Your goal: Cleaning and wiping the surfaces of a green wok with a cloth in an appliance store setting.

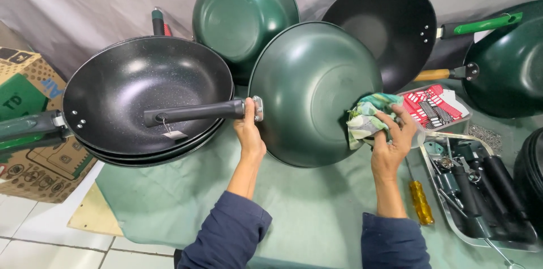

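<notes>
Left hand (249, 133) is clamped around the base of the black handle (195, 112), right where it bolts onto the green wok (314, 91), holding the wok tipped up with its rounded underside toward us. Right hand (392, 140) has a crumpled green-and-white cloth (366, 116) bunched in its fingers, pressed against the wok's lower right edge. Just right of the wok, nearer us, a yellow-handled screwdriver (420, 201) lies on the green table cover (317, 212) beside a metal tray (481, 190) full of dark handles. Left of the wok sits a stack of black speckled woks (141, 88), with a cardboard box (28, 128) beyond. Behind the wok, another green wok (240, 14) and a black-lined one (390, 26) lean against the grey backdrop.
</notes>
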